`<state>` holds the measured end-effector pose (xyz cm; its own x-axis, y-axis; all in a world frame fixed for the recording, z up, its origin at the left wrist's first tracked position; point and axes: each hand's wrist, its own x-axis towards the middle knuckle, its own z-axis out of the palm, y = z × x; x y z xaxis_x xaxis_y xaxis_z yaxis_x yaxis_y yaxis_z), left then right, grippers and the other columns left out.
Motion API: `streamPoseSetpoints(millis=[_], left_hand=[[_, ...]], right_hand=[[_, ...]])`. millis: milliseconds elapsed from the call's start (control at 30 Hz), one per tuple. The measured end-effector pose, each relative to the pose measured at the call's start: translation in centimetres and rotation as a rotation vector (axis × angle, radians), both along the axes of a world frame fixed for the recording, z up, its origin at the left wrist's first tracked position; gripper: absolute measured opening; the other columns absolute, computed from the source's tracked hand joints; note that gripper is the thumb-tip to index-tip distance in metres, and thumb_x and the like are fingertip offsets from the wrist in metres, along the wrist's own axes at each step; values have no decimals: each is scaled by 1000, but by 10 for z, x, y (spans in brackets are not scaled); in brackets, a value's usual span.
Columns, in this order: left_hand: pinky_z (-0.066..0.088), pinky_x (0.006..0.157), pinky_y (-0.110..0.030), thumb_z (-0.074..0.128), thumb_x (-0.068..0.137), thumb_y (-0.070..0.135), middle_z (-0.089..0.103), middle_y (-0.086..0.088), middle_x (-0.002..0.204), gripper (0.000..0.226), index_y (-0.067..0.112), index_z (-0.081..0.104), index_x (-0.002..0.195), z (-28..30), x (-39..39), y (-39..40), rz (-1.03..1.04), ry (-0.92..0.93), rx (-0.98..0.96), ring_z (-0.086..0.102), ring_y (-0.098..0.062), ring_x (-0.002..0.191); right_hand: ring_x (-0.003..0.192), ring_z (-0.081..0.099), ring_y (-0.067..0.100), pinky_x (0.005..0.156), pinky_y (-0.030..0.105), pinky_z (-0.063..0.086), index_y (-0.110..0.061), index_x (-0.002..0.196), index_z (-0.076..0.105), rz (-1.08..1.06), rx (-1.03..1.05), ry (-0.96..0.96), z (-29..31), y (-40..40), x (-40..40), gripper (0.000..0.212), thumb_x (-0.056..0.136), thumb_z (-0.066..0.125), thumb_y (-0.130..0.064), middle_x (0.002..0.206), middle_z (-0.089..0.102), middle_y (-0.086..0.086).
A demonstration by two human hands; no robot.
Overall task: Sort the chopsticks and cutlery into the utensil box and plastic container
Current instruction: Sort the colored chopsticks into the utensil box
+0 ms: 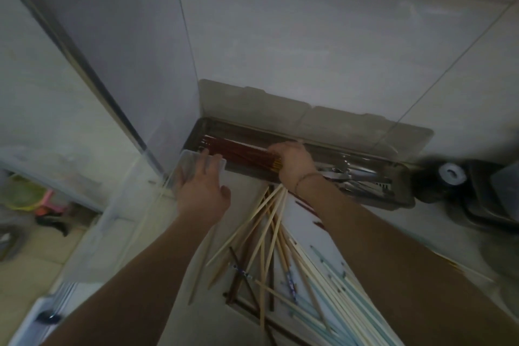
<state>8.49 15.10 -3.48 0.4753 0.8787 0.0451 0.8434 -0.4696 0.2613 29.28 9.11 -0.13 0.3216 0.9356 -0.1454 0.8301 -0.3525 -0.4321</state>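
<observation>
A long grey utensil box lies against the tiled wall with its lid raised behind it. A bundle of dark red chopsticks lies in its left part, and metal cutlery fills its right part. My right hand grips the near end of the red bundle inside the box. My left hand rests with straight fingers on the end of a clear plastic container that runs down the counter's left side. Several loose wooden, pale and dark chopsticks are strewn on the counter between my arms.
A tiled wall rises directly behind the box, and a wall corner stands on the left. A black appliance sits at the right. The counter edge drops to the floor on the left, where coloured items lie.
</observation>
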Motion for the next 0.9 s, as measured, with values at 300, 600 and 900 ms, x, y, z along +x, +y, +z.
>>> streamPoseSetpoints(millis=[300, 600, 900], left_hand=[[10, 118, -52, 60, 81, 33, 23, -3, 157, 72, 28, 29, 145, -4, 0, -1, 1, -15, 2, 30, -25, 141], [15, 115, -54, 64, 80, 31, 27, -3, 154, 71, 26, 33, 143, -5, 1, -1, 5, -8, 18, 33, -26, 138], [17, 114, -55, 66, 78, 30, 29, -5, 153, 71, 25, 35, 141, -5, 3, 0, 17, 4, 17, 37, -31, 135]], right_hand=[[93, 60, 24, 86, 29, 46, -14, 94, 71, -310, 323, -104, -14, -115, 48, 18, 83, 64, -2, 96, 68, 6], [72, 63, 27, 61, 31, 52, -18, 77, 73, -349, 169, -353, -40, -267, 33, 13, 75, 61, -19, 78, 69, 4], [80, 63, 34, 67, 38, 54, -18, 96, 73, -501, 83, -351, -57, -283, 26, 38, 83, 40, -30, 91, 69, 8]])
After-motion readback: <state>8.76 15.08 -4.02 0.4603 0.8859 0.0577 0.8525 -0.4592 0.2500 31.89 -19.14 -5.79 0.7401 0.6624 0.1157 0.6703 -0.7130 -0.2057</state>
